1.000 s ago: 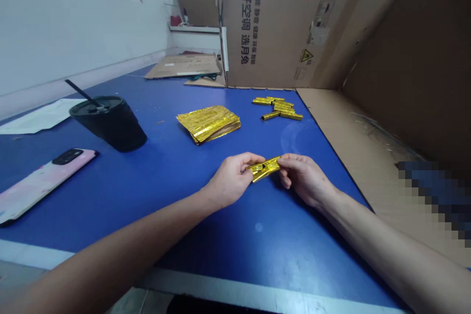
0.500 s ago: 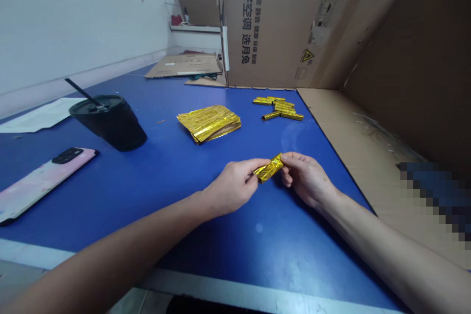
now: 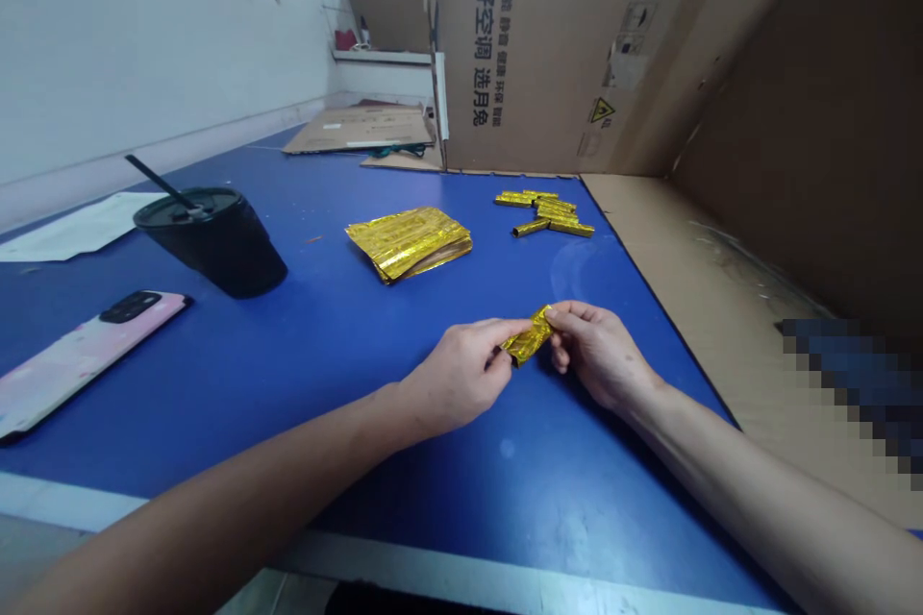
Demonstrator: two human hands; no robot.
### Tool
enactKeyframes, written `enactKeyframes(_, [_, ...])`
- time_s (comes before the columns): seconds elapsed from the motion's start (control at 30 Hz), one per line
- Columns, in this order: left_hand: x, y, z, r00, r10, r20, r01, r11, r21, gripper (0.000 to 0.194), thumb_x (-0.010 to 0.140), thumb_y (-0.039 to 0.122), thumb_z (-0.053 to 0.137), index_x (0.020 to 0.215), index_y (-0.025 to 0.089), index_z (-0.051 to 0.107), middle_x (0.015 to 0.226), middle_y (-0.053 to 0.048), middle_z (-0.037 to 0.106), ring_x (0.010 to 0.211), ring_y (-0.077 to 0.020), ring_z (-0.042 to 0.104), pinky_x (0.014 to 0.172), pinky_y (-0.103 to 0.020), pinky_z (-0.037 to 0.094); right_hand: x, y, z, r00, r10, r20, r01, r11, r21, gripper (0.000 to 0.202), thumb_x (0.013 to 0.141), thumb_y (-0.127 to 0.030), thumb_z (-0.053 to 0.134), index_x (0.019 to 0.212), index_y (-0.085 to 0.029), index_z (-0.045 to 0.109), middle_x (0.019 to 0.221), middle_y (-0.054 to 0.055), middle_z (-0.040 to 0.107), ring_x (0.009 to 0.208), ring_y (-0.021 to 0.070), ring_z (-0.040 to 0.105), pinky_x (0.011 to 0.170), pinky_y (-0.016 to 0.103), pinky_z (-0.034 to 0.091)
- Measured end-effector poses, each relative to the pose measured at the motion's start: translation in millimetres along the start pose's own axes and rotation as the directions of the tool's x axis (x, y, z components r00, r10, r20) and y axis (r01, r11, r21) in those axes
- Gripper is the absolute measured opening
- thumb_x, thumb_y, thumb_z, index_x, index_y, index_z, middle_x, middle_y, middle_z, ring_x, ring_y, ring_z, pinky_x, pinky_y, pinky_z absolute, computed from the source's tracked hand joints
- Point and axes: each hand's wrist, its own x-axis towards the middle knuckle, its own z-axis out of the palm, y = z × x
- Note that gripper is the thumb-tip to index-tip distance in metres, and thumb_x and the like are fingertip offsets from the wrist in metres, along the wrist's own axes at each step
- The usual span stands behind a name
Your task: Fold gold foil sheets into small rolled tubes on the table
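Note:
A small piece of gold foil paper point(image 3: 530, 338), partly rolled or folded, is held between my two hands above the blue table. My left hand point(image 3: 468, 370) grips its left end, the forefinger stretched along the top of the foil. At the other end, my right hand point(image 3: 595, 351) pinches the foil between thumb and fingers. Beyond them lies a stack of flat gold foil sheets point(image 3: 411, 240). Several narrow gold foil rolls point(image 3: 555, 211) lie together farther back on the right.
On the left stand a black cup with a straw point(image 3: 220, 245) and a phone in a pink case point(image 3: 87, 360). White paper point(image 3: 79, 226) lies behind them. A large cardboard box wall point(image 3: 548, 67) rises at the back, with flat cardboard point(image 3: 361, 128) beside it. The blue table point(image 3: 324, 327) has a pale front edge.
My left forefinger has slid forward along the top of the foil, towards the right hand. The foil has dipped slightly. My right hand keeps its pinch almost unmoved.

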Motion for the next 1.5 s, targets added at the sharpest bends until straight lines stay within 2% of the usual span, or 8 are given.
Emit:
enactKeyframes(0.23, [-2.9,5.4,1.3,0.998,0.061,0.002,-0.061,0.998,0.018,0.043,0.074,0.007,0.042,0.115,0.013,0.051,0.108,-0.006,0.061,0.093,-0.0132,0.059,0.083,-0.024,0.047,-1.7,2.6,1.1,0.998,-0.050,-0.047,0.049,0.998,-0.027,0.020,0.063,-0.030,0.066,0.061,-0.015,0.053,0.040,-0.007,0.047,0.029,0.0048,0.037,0.031,0.019,0.027])
enactKeyframes(0.4, [-2.6,9.1,1.9,0.999,-0.044,0.029,0.047,0.992,-0.121,0.038,0.076,0.018,0.050,0.114,0.016,0.052,0.101,-0.003,0.063,0.086,-0.0122,0.061,0.078,-0.022,0.049,-0.9,6.9,0.4,0.994,-0.094,-0.054,0.091,0.995,-0.049,0.020,0.064,-0.031,0.065,0.062,-0.015,0.053,0.042,-0.007,0.047,0.030,0.0049,0.037,0.031,0.020,0.027])
enactKeyframes(0.5, [-1.4,6.0,4.1,0.993,-0.117,0.009,0.117,0.981,-0.154,0.036,0.076,0.016,0.049,0.112,0.016,0.053,0.101,-0.004,0.063,0.085,-0.0129,0.061,0.077,-0.024,0.050,-0.5,7.3,-0.3,0.993,-0.110,-0.052,0.108,0.993,-0.044,0.019,0.065,-0.031,0.064,0.064,-0.016,0.053,0.044,-0.006,0.048,0.031,0.0051,0.037,0.032,0.020,0.027])
enactKeyframes(0.77, [0.6,-2.5,7.0,0.986,-0.163,-0.039,0.151,0.966,-0.211,0.039,0.075,0.012,0.049,0.113,0.017,0.052,0.105,-0.004,0.062,0.091,-0.0147,0.060,0.080,-0.028,0.049,-4.4,2.1,1.4,0.988,-0.119,0.097,0.125,0.990,-0.068,0.019,0.066,-0.031,0.064,0.062,-0.017,0.053,0.045,-0.006,0.046,0.035,0.0058,0.036,0.035,0.021,0.028])
enactKeyframes(0.9, [0.8,-4.3,8.0,0.981,-0.187,-0.056,0.167,0.953,-0.252,0.036,0.075,0.013,0.050,0.111,0.016,0.053,0.104,-0.004,0.063,0.091,-0.0147,0.060,0.080,-0.028,0.049,-3.9,2.8,1.6,0.990,-0.117,0.074,0.124,0.988,-0.092,0.019,0.065,-0.031,0.064,0.060,-0.016,0.053,0.044,-0.006,0.046,0.035,0.0055,0.036,0.035,0.021,0.028])
enactKeyframes(1.03, [0.8,-2.6,6.5,0.984,-0.166,-0.067,0.147,0.964,-0.222,0.030,0.077,0.016,0.050,0.107,0.016,0.057,0.101,-0.004,0.063,0.089,-0.0143,0.060,0.079,-0.027,0.049,-3.3,2.9,2.2,0.993,-0.107,0.048,0.111,0.989,-0.096,0.016,0.065,-0.028,0.063,0.060,-0.016,0.053,0.045,-0.006,0.046,0.034,0.0052,0.036,0.035,0.020,0.028])
enactKeyframes(1.37, [1.0,-1.1,2.8,0.991,-0.071,-0.114,0.064,0.996,-0.061,0.028,0.077,0.011,0.047,0.102,0.016,0.059,0.106,-0.005,0.062,0.096,-0.0149,0.058,0.084,-0.028,0.046,-4.8,-2.0,1.0,0.992,-0.013,0.128,0.016,1.000,-0.020,0.015,0.069,-0.027,0.056,0.059,-0.017,0.051,0.044,-0.005,0.048,0.033,0.0076,0.038,0.038,0.023,0.031])
enactKeyframes(1.5, [0.8,-2.8,3.0,0.990,-0.054,-0.130,0.052,0.998,-0.022,0.029,0.077,0.010,0.046,0.102,0.016,0.059,0.105,-0.006,0.062,0.097,-0.0154,0.057,0.086,-0.030,0.046,-4.7,-1.9,1.1,0.989,-0.021,0.148,0.027,0.999,-0.041,0.021,0.070,-0.029,0.057,0.055,-0.017,0.050,0.045,-0.005,0.047,0.035,0.0069,0.037,0.039,0.023,0.030])
